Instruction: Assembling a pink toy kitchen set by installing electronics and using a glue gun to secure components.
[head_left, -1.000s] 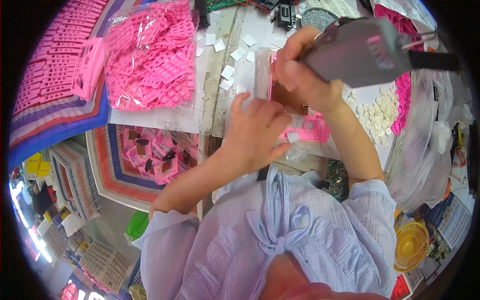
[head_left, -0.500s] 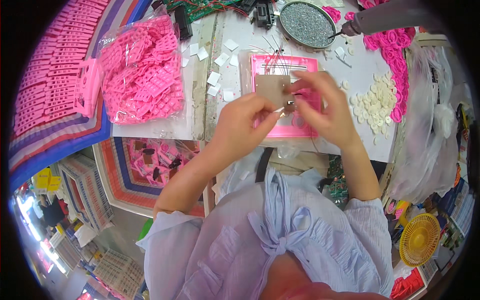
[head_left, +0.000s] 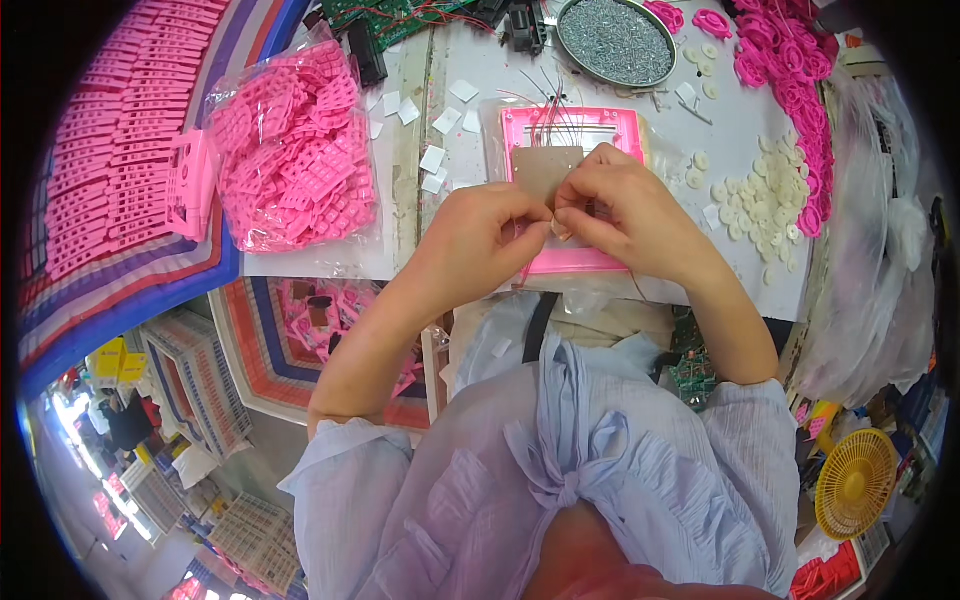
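Observation:
A pink plastic casing point(head_left: 575, 264) lies on the worktable in front of me. Over it rests a brown board point(head_left: 545, 170), with thin red and dark wires point(head_left: 556, 115) sticking out beyond its far edge. My left hand point(head_left: 490, 238) is closed in a pinch at the board's near edge. From the other side my right hand point(head_left: 632, 215) pinches too, its fingertips almost touching the left ones. Between them shows a small pale piece point(head_left: 560, 230), mostly covered by the fingers. Whatever else the right fingers grip is hidden.
A clear bag of pink parts point(head_left: 295, 150) stands at left, near small white squares point(head_left: 447, 120). A round dish of screws point(head_left: 615, 42) sits at the back. White discs point(head_left: 765, 200) and pink rings point(head_left: 785, 60) lie at right. Below the table is a bin of pink parts point(head_left: 320, 318).
My right hand, open over the board before, has come left and closed its fingers beside my left hand. The power tool at the upper right has left the view.

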